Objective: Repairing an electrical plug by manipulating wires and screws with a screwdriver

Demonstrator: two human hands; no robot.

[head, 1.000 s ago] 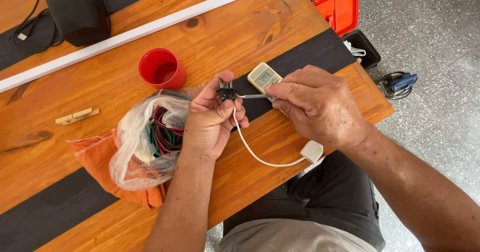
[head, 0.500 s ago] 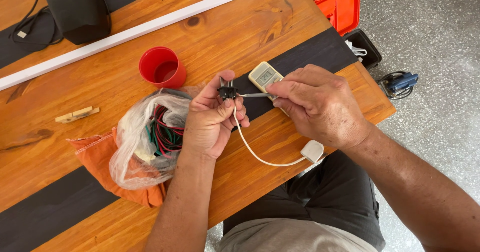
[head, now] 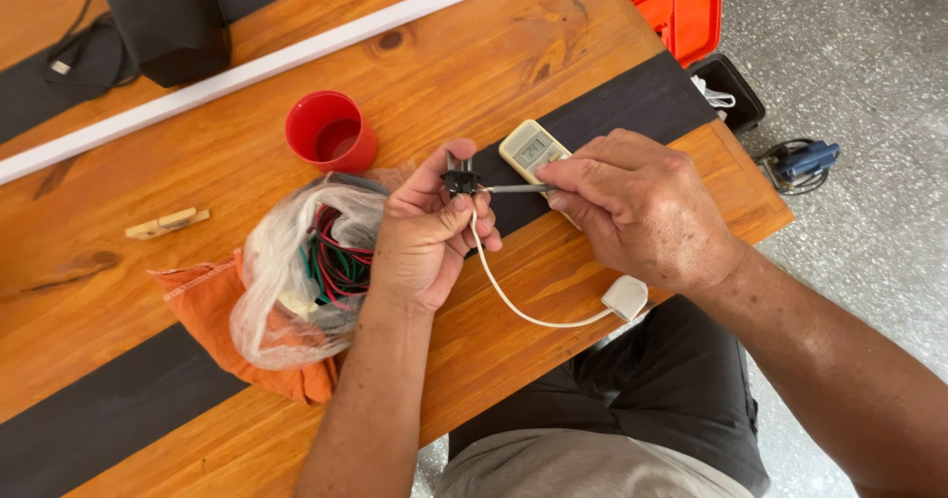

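left hand [head: 427, 236]: fingers curled tight, thumb and forefinger pinching a small black plug [head: 460, 179] held just above the counter [head: 553, 44]; no gap visible in the grip. a white cord [head: 513, 306] drops from the plug across the wood to a white adapter block [head: 626, 298] at the near counter edge. right hand [head: 637, 207]: fingers closed narrow around a thin grey tool shaft [head: 515, 189], tip touching the plug side-on; handle hidden inside the fist, can't tell what kind of tool. right hand partly covers a beige remote [head: 533, 150] with a small screen, lying flat on the dark stripe. counts: one plug, one cord, one adapter block, one remote, one red cup [head: 331, 131] upright just beyond the left hand, one clear plastic bag [head: 291, 271] with red, green and black wires bundled inside, touching the left wrist, one orange cloth [head: 212, 310] under the bag, one wooden clothespin [head: 166, 224] left of the bag, one long white strip [head: 257, 64] running diagonally across the far side, one black object [head: 168, 19] top left with a cable beside it. surface: varnished pine planks with knots, two dark stripes running diagonally. room: grey speckled floor [head: 869, 54] to the right, orange case [head: 686, 9] open on it, a blue tool [head: 805, 159] with coiled lead nearby. person seated, dark trousers at the counter edge.
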